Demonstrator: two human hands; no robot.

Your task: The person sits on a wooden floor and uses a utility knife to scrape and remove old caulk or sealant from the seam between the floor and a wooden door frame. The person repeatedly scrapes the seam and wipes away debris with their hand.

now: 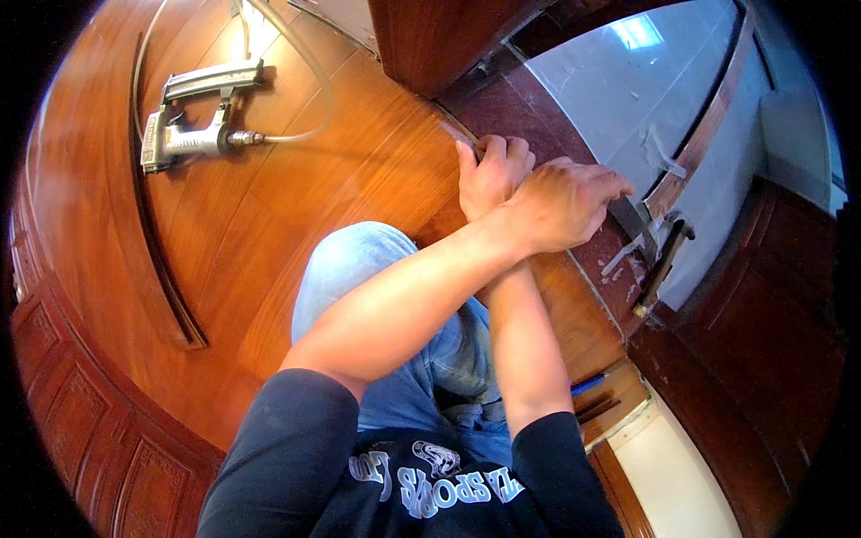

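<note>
My forearms cross over my knee, the left above the right. My right hand (496,173) closes around the upper end of a dark flat strip (624,218) at the doorway's floor edge. Farther along, my left hand (572,202) lies over the same strip, with a finger stretched out past it; its palm side is hidden. The strip comes out beyond my left hand, beside torn pieces of pale tape (622,259). Close to its far end lies a hammer (666,265) with a dark head, on the dark red threshold (602,252).
A pneumatic nail gun (195,138) with an air hose (316,74) lies on the wooden floor (296,195). Left of it runs a long dark trim strip (151,249). Another wooden strip (706,134) lies over grey tiles (605,87). A blue item (589,385) is near my right elbow.
</note>
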